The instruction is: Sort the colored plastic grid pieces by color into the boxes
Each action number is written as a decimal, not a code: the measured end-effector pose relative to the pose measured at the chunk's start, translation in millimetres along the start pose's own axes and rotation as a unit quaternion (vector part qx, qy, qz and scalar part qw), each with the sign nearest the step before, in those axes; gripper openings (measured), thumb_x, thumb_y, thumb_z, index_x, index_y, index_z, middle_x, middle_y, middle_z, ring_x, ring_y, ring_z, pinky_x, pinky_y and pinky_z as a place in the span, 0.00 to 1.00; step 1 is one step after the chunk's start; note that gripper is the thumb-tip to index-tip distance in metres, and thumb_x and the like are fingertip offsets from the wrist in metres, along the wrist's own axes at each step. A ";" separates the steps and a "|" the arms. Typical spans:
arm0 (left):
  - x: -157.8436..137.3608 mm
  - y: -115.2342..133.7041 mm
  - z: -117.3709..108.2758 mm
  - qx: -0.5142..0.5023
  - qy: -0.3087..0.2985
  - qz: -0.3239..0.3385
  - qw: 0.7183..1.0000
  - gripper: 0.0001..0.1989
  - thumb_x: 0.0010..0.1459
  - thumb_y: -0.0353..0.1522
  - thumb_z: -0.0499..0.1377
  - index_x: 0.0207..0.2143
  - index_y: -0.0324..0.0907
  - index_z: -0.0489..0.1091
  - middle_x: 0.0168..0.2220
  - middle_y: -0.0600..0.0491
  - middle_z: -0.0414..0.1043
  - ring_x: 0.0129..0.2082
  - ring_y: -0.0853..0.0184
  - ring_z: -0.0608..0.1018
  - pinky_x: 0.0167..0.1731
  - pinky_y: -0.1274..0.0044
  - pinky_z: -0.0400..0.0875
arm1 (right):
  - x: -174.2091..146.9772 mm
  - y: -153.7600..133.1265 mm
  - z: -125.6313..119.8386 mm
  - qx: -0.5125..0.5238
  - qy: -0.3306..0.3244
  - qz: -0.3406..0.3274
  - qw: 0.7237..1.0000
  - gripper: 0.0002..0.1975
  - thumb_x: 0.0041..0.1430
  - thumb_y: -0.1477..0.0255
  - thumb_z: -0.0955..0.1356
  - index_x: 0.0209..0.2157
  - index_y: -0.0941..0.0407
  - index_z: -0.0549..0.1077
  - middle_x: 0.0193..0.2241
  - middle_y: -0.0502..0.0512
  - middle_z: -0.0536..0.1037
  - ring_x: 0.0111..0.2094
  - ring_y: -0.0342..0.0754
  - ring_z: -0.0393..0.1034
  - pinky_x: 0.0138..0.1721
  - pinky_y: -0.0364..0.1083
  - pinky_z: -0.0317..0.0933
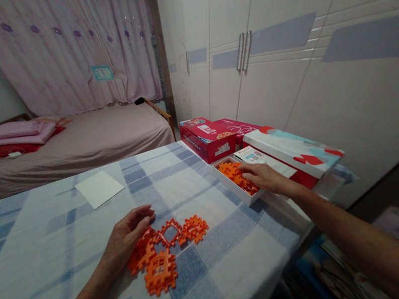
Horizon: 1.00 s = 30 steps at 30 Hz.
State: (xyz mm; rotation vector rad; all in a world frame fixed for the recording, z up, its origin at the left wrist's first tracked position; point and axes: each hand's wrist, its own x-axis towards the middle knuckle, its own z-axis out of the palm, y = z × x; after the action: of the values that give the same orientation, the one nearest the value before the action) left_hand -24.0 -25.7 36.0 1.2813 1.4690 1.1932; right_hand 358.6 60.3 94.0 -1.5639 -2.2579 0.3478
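Observation:
My left hand [131, 230] rests on the table beside a loose group of orange interlocking building pieces, its fingers stretched out and holding nothing. Closest to it lie a toothed piece [142, 253] partly under the hand and a window-patterned piece [160, 272]. A square open frame piece [170, 233] and a rounder cluster [195, 228] lie to their right. My right hand [263, 175] reaches over a white open box [246, 197] holding more orange pieces [232, 172]. Its fingers are closed on an orange piece at the box's right side; their tips are partly hidden.
A white card [100, 189] lies on the checked tablecloth [218, 263]. Behind the open box are a red box [208, 140], a printed sheet [264, 159] and a white patterned box [294, 151]. A bed [115, 128] and a wardrobe [280, 85] stand beyond the table.

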 end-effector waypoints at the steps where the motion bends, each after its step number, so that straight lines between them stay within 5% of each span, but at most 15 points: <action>1: 0.6 -1.0 -0.4 0.002 -0.001 0.001 1.000 0.29 0.41 0.50 0.67 0.42 0.42 0.73 0.42 0.44 0.78 0.44 0.55 0.79 0.48 0.65 0.73 | 2.2 -0.5 2.7 -0.007 -0.013 -0.002 1.000 0.16 0.60 0.74 0.61 0.45 0.54 0.76 0.46 0.55 0.78 0.46 0.50 0.72 0.48 0.47 0.63; 8: 1.2 0.4 -0.7 0.011 0.001 0.012 1.000 0.28 0.39 0.50 0.67 0.40 0.44 0.75 0.40 0.46 0.79 0.43 0.54 0.80 0.48 0.65 0.73 | 4.1 1.2 9.2 -0.044 0.048 -0.012 0.998 0.18 0.61 0.74 0.60 0.49 0.56 0.74 0.48 0.57 0.77 0.48 0.50 0.71 0.51 0.47 0.60; 12: 0.5 1.2 -0.3 0.015 0.002 0.010 1.000 0.28 0.40 0.50 0.67 0.41 0.44 0.75 0.40 0.46 0.79 0.43 0.55 0.80 0.48 0.64 0.72 | -3.5 0.9 2.6 -0.084 -0.032 -0.045 0.995 0.16 0.63 0.72 0.59 0.41 0.55 0.77 0.41 0.55 0.79 0.40 0.48 0.73 0.44 0.45 0.62; 15: 0.9 -0.6 -0.6 0.022 -0.001 0.009 1.000 0.27 0.42 0.50 0.66 0.42 0.44 0.74 0.41 0.46 0.79 0.44 0.55 0.79 0.49 0.65 0.72 | -2.1 0.3 -2.7 -0.121 0.019 -0.024 0.992 0.16 0.63 0.72 0.59 0.37 0.57 0.77 0.39 0.58 0.79 0.40 0.49 0.72 0.43 0.45 0.61; 18: 1.5 -2.0 -1.0 0.023 0.000 0.009 1.000 0.28 0.41 0.50 0.66 0.42 0.44 0.74 0.41 0.46 0.79 0.44 0.55 0.79 0.49 0.65 0.72 | 8.5 3.4 -1.0 -0.118 0.051 -0.037 0.991 0.15 0.62 0.75 0.60 0.43 0.58 0.75 0.45 0.59 0.77 0.46 0.49 0.69 0.49 0.46 0.59; 21: 1.6 -1.8 -1.5 0.031 -0.002 0.012 0.999 0.29 0.41 0.51 0.66 0.42 0.43 0.74 0.42 0.45 0.79 0.44 0.54 0.79 0.49 0.64 0.72 | 22.9 7.5 8.6 -0.134 0.015 -0.072 0.988 0.19 0.60 0.76 0.61 0.52 0.60 0.71 0.49 0.62 0.74 0.52 0.52 0.65 0.54 0.49 0.56; 30: 2.9 -4.9 -2.3 0.025 -0.003 0.012 1.000 0.29 0.42 0.49 0.66 0.43 0.43 0.73 0.42 0.45 0.79 0.44 0.55 0.79 0.49 0.64 0.72 | 40.8 3.4 19.1 -0.162 0.014 -0.011 0.987 0.23 0.56 0.70 0.65 0.55 0.57 0.69 0.47 0.65 0.74 0.49 0.60 0.65 0.46 0.54 0.60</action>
State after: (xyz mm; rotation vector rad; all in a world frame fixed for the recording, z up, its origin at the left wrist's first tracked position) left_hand -27.7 -23.3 31.8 1.3385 1.4918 1.1731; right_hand 340.3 99.8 81.9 -1.6825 -2.3988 -0.0534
